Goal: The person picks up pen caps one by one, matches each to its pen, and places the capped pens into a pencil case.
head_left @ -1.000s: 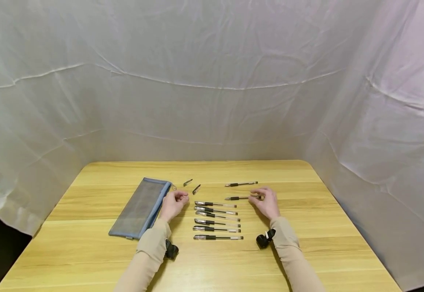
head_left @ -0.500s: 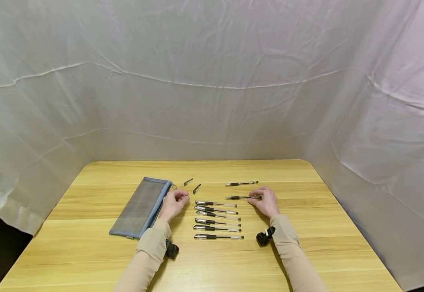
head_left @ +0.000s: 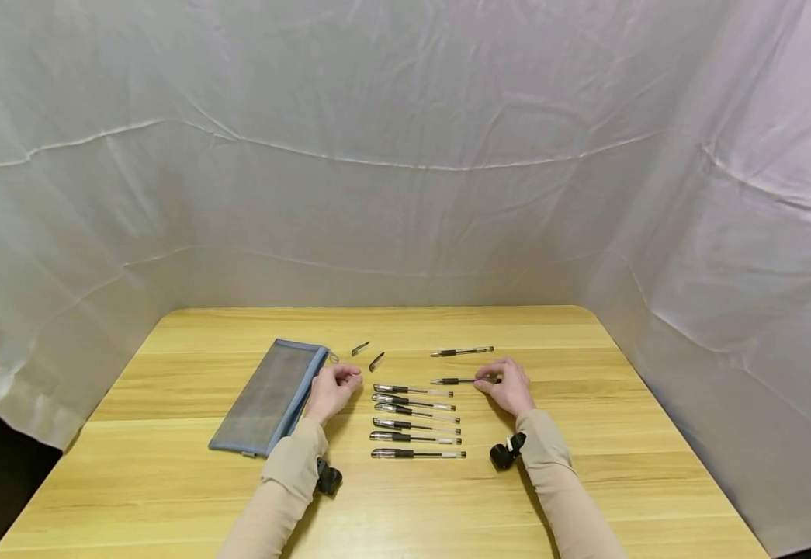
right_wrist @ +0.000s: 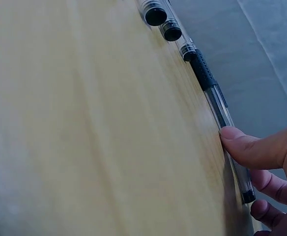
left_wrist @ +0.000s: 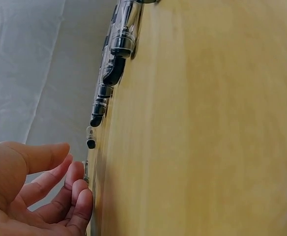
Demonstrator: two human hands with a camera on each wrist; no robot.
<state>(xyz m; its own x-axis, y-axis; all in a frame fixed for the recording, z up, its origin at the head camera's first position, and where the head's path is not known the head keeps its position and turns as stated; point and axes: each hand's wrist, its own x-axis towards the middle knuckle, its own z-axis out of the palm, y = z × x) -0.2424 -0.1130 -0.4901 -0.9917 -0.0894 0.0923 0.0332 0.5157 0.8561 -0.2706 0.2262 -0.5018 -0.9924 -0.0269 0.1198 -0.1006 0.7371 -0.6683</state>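
Note:
My right hand (head_left: 507,387) pinches the clear barrel of an uncapped black gel pen (head_left: 452,381) near its rear end. In the right wrist view the thumb lies on that pen (right_wrist: 212,98), and the fingers are partly behind it. A second uncapped pen (head_left: 462,352) lies just beyond. My left hand (head_left: 332,394) rests beside the pouch with fingers loosely curled; the left wrist view shows a gap between thumb and fingers and nothing held. Two loose pen caps, one farther back (head_left: 359,348) and one nearer (head_left: 376,362), lie ahead of it.
Several capped pens (head_left: 417,455) lie in a row between the hands, tips to the left. A blue-edged mesh zip pouch (head_left: 265,400) lies left, partly under the left forearm. Pale fabric (head_left: 405,233) walls in the wooden table (head_left: 629,473).
The pen in my right hand has shifted very slightly toward me. Both hands otherwise stay where they were, and the other pens, caps and pouch have not moved.

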